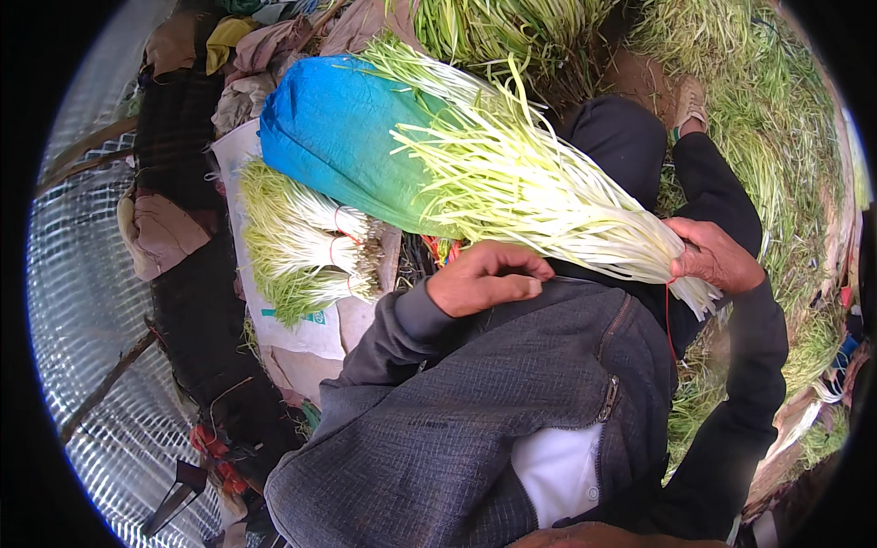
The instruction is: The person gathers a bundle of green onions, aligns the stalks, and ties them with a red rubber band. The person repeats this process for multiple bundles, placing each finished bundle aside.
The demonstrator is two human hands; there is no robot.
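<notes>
My right hand [718, 257] grips a large bunch of pale chive-like stalks [548, 198] near its white cut end. The yellow-green leaf tips point to the upper left, across my lap. A thin red tie [669, 318] hangs down from the bunch beside my fingers. My left hand [488, 275] is just below the bunch, its fingers curled and the thumb apart, with nothing visible in it. Under the leaves lies a blue-green plastic sheet [342, 130]. Another bunch of white-stemmed greens [438, 79] rests on the sheet behind the one I hold.
Several red-tied bunches [322, 246] lie on a white woven sack [288, 335] at left. Red ties [442, 248] show near my left hand. Loose greens are heaped at the top [514, 31] and cover the ground [760, 157] at right. Wooden poles [106, 383] stand by the translucent wall.
</notes>
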